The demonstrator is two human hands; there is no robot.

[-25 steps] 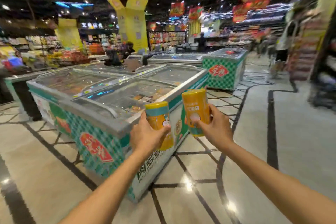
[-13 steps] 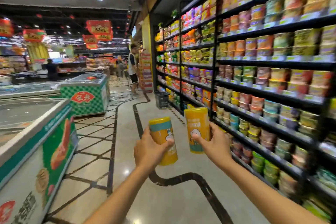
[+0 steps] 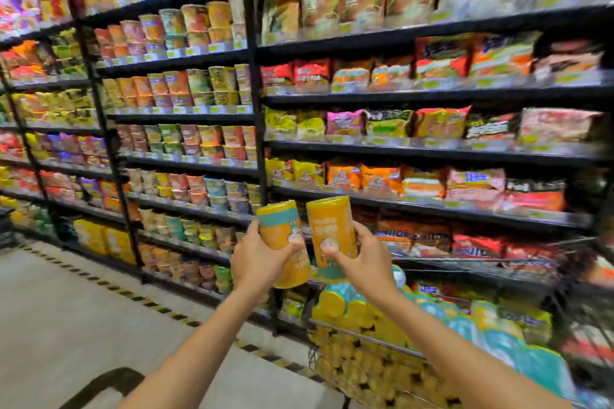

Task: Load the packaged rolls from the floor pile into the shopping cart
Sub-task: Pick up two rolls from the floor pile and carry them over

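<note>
Both arms are out in front, reaching from the bottom of the frame up to its centre. The left hand [image 3: 262, 262] grips the left roll [image 3: 282, 232], a yellow packaged cylinder. Its fingers wrap the far side and its thumb lies across the front. That roll tilts, with a teal band near its top. The right hand [image 3: 363, 264] clasps the right roll [image 3: 329, 226] the same way, thumb pressed on the label. This one is nearly upright, teal band at the bottom. The two rolls are just beside each other, up in the air above the shopping cart [image 3: 365, 338] at lower right. Its wire basket is blurred and heaped with yellow and teal packs [image 3: 335, 305]. Stocked shelves [image 3: 186, 118] fill the background, with pale floor [image 3: 66, 309] at lower left.
</note>
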